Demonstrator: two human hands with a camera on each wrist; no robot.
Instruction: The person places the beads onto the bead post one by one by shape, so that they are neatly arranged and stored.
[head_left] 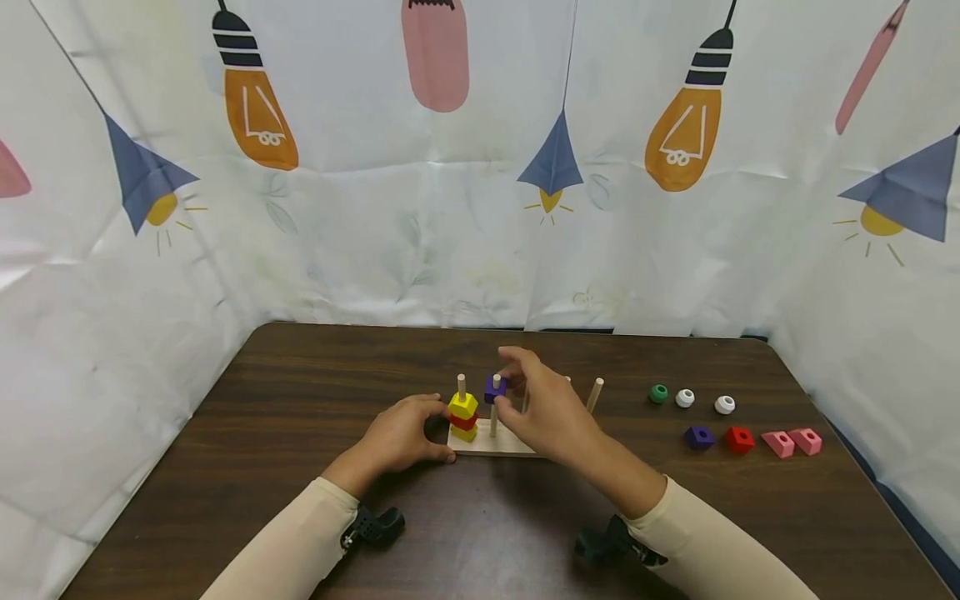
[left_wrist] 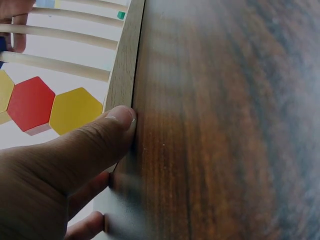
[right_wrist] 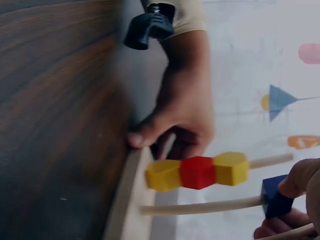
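Note:
My left hand [head_left: 397, 435] grips the left end of a wooden peg board [head_left: 491, 445]; in the left wrist view its thumb [left_wrist: 117, 120] lies along the board's front edge. On the leftmost peg, a red hexagonal bead [right_wrist: 198, 172] sits between two yellow hexagonal beads, the upper yellow bead [right_wrist: 230, 168] and the lower yellow bead [right_wrist: 163, 175]. A dark blue cube bead [head_left: 492, 390] is pinched by my right hand [head_left: 555, 412] near the top of the second peg [right_wrist: 205, 206], whose tip pokes through it. That hand hides part of the board and other pegs.
Loose beads lie at the right of the brown table [head_left: 315, 375]: a green bead [head_left: 658, 393], two white ones including one white bead [head_left: 724, 405], a blue cube [head_left: 699, 437], a red cube [head_left: 739, 440] and two pink beads [head_left: 792, 442]. A patterned white curtain [head_left: 360, 250] hangs behind.

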